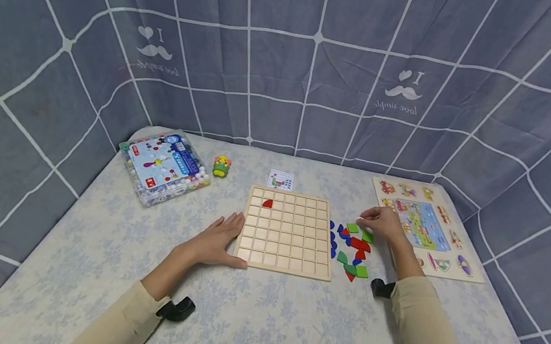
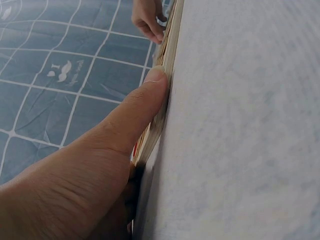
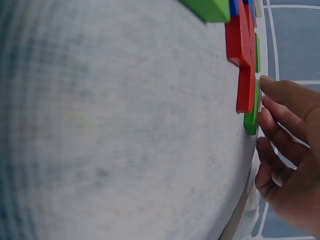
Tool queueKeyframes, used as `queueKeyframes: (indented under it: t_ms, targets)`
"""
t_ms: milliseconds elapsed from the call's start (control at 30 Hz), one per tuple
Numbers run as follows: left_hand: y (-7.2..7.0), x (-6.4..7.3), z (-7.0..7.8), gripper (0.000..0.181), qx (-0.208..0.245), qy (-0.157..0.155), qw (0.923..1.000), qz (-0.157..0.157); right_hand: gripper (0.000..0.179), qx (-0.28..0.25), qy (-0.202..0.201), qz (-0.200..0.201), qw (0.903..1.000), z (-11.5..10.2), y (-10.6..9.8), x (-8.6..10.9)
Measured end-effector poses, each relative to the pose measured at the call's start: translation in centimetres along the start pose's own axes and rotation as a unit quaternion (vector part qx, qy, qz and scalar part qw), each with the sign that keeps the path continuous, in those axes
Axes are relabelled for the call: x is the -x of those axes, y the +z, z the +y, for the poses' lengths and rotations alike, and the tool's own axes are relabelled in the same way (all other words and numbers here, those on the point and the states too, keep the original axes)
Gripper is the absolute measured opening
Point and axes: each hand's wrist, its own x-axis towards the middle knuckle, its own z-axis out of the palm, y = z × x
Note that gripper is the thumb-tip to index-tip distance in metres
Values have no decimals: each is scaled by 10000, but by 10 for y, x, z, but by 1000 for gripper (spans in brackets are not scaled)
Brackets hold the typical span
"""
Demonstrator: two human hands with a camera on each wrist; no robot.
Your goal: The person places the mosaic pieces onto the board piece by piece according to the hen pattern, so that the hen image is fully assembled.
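Observation:
A square wooden grid board (image 1: 285,241) lies mid-table. One red quarter-round piece (image 1: 267,203) sits in a cell near its upper left. My left hand (image 1: 215,240) rests at the board's left edge, fingers extended and thumb at the lower corner; in the left wrist view the thumb (image 2: 142,102) touches the board's side. Right of the board my right hand (image 1: 384,223) pinches what looks like a small white piece (image 1: 359,221), mostly hidden by the fingertips. Below those fingers lie green squares (image 1: 353,227), red pieces (image 1: 360,244) and blue half-rounds (image 1: 332,244).
A small pattern card (image 1: 281,180) lies behind the board. To its left are a yellow-green toy figure (image 1: 221,166) and a clear case of beads (image 1: 165,167). A wooden picture puzzle (image 1: 467,264) lies at the right, beside my right forearm. Grey-blue checked curtain (image 1: 288,64) surrounds the table.

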Motion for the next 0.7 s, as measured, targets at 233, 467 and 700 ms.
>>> queueKeyframes:
  t_ms: [233,467,700]
  targets:
    - [-1,1,1,116,72,-28,10000,-13,32,-17,-268,-113,9996,4,4,-3]
    - [-1,0,1,116,44,-36,10000,-49,35,57,-261,-185,9995,6,3,0]
    - [0,-1,0,117,-16,-6,10000,-29,36,116,-416,-309,9986,4,0,1]
